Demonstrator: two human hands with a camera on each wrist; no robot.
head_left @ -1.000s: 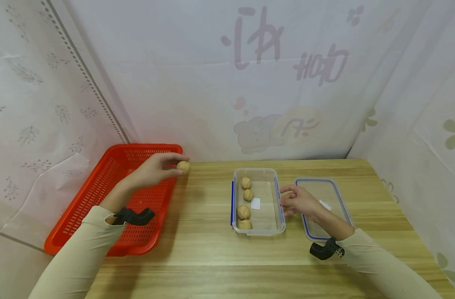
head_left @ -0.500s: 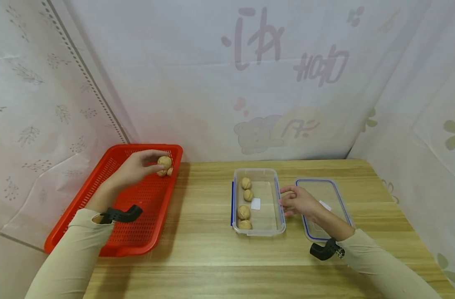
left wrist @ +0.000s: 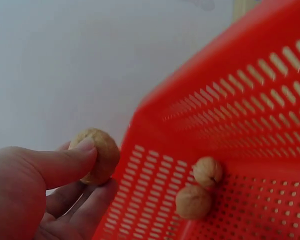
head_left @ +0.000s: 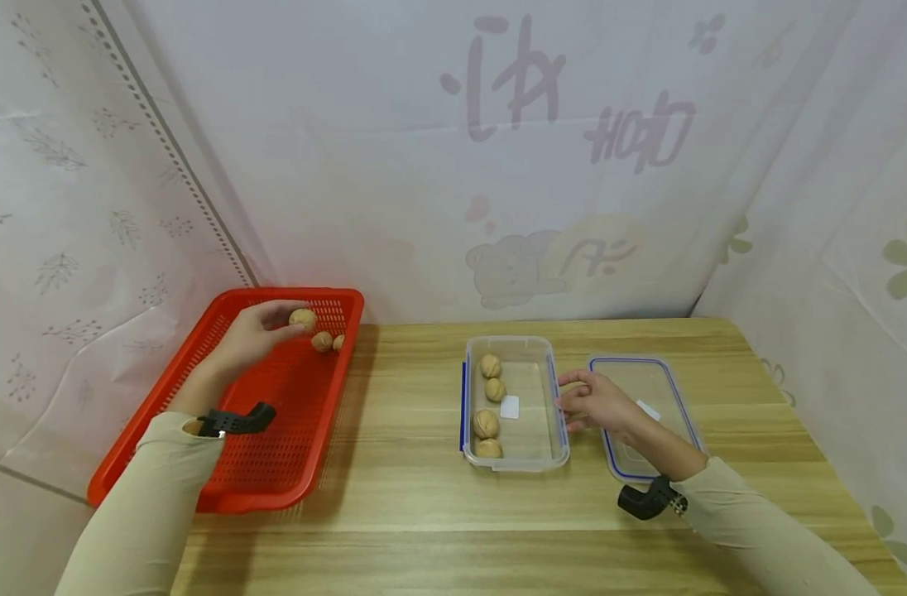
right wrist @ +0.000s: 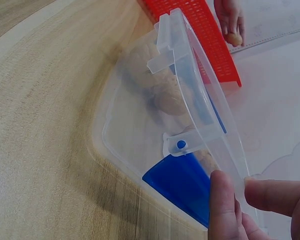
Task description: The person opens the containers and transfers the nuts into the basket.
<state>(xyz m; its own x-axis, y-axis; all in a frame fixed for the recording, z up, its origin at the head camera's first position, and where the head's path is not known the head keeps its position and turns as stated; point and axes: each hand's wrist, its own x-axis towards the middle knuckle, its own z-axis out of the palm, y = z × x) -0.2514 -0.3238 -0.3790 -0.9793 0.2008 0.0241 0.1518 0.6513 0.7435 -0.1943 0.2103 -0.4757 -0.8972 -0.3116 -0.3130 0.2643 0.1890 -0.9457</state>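
Observation:
My left hand (head_left: 248, 335) pinches a walnut (head_left: 302, 319) between thumb and fingertips, over the far part of the red plastic basket (head_left: 327, 447). In the left wrist view, two more walnuts (left wrist: 194, 202) lie in the basket's corner, apart from the held walnut (left wrist: 102, 155). At the table's middle stands a clear plastic storage box (head_left: 531, 460), with several walnuts (head_left: 487, 423) in a row along its left side. My right hand (head_left: 598, 403) grips the box's right wall, thumb and fingers on either side of the rim, as the right wrist view shows.
A clear lid (head_left: 665, 385) with a blue seal lies on the wooden table (head_left: 409, 505) to the right, partly under my right forearm. A white label (head_left: 509, 406) shows in the box. Patterned cloth (head_left: 394, 190) hangs behind and at both sides.
My left hand has moved left with the walnut, from beyond the basket's right rim to over its far end, uncovering two walnuts there. My right hand stays at the box.

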